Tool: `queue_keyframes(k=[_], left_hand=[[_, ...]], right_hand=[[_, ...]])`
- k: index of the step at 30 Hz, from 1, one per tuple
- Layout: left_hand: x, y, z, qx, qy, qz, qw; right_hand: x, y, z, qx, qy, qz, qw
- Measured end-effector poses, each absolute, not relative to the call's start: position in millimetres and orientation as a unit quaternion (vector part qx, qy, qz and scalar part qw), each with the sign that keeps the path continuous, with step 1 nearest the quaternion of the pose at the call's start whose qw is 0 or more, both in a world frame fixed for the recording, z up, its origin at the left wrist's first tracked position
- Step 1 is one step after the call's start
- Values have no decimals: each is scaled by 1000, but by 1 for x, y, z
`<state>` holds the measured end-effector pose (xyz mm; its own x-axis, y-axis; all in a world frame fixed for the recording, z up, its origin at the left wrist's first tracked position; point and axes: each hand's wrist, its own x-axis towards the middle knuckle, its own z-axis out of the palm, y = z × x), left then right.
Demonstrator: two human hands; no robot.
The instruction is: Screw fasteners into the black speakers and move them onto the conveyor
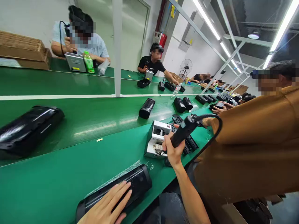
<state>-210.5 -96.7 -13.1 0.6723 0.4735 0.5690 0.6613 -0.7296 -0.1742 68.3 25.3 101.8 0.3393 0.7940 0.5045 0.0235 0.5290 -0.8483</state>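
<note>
My left hand (111, 203) lies flat, fingers stretched out, on a long glossy black plastic housing (143, 179) at the near edge of the green bench. A strip of clear bubble wrap (116, 175) shows along the housing's far side. My right hand (174, 151) is wrapped round a black corded electric screwdriver (184, 132). Its lower end is over the front of a small white and dark screw feeder (161, 128); whether the tip touches a screw is hidden by my hand. The cord loops back to the right.
Black slotted parts (191, 143) lie right of the feeder. Several black housings, one large (30, 129) at left, rest on the green line (93, 119) beyond. A white post (117, 46) rises ahead. Close on my right sits a co-worker in brown (247, 140); others work across.
</note>
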Motion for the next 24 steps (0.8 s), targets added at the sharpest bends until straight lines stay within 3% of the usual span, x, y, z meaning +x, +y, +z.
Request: queue_keyframes(k=[5,9,24], left_hand=[[-204,-100,-5,-899,-327,-245,159],[-200,-104,-2,-893,-341,-252,153],[-199,-118,-16,-860,-371,-331,115]], right_hand=[[40,-5,130,-315,-518,306,734],[10,-12,133,-262,-554,364,702],[-20,-11,94,-326,-605,380,620]])
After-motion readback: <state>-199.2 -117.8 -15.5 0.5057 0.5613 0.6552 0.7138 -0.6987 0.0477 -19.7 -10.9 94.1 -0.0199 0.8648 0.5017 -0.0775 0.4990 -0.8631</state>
